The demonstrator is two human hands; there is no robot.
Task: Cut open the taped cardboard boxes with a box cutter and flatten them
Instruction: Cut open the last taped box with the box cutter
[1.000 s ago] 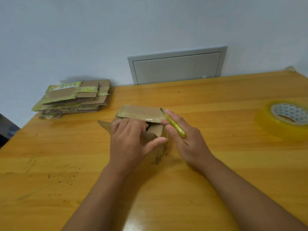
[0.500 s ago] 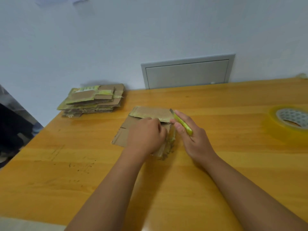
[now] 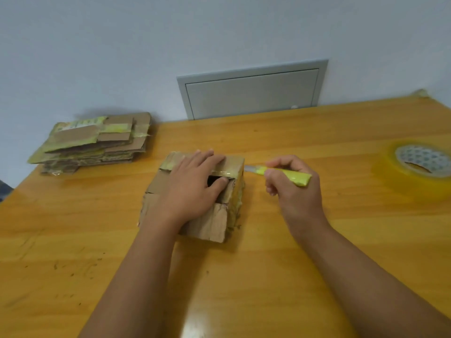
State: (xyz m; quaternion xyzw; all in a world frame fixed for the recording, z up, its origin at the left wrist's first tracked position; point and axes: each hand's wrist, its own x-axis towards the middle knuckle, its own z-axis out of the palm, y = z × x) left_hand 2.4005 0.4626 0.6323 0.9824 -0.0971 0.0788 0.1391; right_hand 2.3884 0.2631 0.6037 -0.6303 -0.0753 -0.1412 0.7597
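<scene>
Box under left hand, cutter in right hand.

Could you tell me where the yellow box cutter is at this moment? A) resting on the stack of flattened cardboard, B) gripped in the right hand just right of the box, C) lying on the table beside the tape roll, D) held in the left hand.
B: the right hand grips the box cutter, its blade pointing toward the cardboard box, which the left hand presses down.
</scene>
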